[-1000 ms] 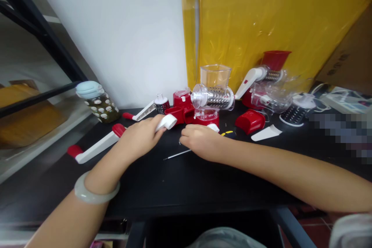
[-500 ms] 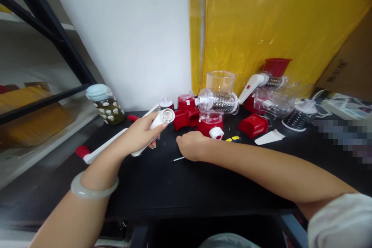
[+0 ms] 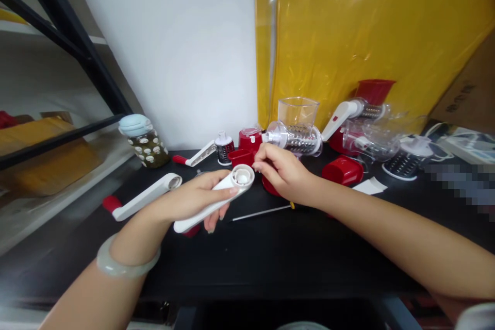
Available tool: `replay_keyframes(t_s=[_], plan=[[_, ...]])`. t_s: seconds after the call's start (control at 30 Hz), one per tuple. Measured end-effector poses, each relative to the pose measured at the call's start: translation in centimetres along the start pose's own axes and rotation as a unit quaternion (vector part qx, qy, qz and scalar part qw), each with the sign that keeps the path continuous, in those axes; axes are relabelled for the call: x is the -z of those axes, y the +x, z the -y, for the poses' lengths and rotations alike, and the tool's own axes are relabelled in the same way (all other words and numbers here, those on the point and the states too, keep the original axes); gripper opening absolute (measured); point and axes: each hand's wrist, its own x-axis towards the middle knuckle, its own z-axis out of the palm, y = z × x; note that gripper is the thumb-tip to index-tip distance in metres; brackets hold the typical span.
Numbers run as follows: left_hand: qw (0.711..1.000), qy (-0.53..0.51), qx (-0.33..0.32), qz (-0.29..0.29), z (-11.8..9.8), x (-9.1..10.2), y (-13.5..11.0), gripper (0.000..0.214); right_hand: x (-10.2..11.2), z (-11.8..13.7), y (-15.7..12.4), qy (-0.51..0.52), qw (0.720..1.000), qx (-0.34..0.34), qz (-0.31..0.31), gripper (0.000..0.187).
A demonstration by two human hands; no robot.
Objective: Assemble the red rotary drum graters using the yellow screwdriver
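My left hand (image 3: 193,200) is closed round a white crank handle (image 3: 218,196), held above the black table (image 3: 270,252) with its round hub end pointing right. My right hand (image 3: 284,172) hovers just right of that hub, fingers pinched together on something too small to make out. Behind it stands a red rotary grater (image 3: 296,136) with a clear hopper and a metal drum. A thin metal rod (image 3: 261,212) lies on the table below my right hand.
A second white crank handle with a red knob (image 3: 141,198) lies at left, a third (image 3: 203,153) near the wall. A patterned jar (image 3: 143,139) stands back left. More grater parts (image 3: 367,131), a red cover (image 3: 344,170) and a drum (image 3: 404,162) sit right.
My left hand lifted the white handle off the table and turned it toward me. My right hand rose from the table beside the rod to the handle's hub end.
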Motion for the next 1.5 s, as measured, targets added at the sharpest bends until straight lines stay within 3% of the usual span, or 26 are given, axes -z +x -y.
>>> replay_keyframes(t_s=[0.07, 0.17, 0.43, 0.8, 1.17, 1.5], plan=[[0.999, -0.016, 0.014, 0.036, 0.0, -0.9, -0.1, 0.048, -0.3, -0.3, 0.0, 0.058, 0.998, -0.013, -0.022, 0.016], [0.995, -0.042, 0.024, 0.087, 0.2, -1.5, -0.2, 0.048, -0.9, -0.3, -0.1, 0.116, 0.993, -0.035, 0.003, 0.015], [0.986, -0.062, 0.06, 0.139, 0.3, -0.9, -0.1, 0.053, -1.3, 0.0, 0.0, 0.158, 0.985, -0.057, 0.035, 0.017], [0.987, -0.064, 0.053, 0.135, 0.3, -0.9, 0.0, 0.05, -1.3, -0.1, -0.1, 0.138, 0.989, -0.049, 0.006, 0.019], [0.983, -0.066, 0.075, 0.154, 0.4, -0.7, 0.0, 0.057, -1.2, -0.2, -0.1, 0.123, 0.992, 0.032, 0.017, 0.014], [0.986, -0.055, 0.063, 0.145, 0.4, -0.7, 0.1, 0.058, -0.9, -0.3, 0.0, 0.121, 0.992, 0.025, 0.024, 0.012]])
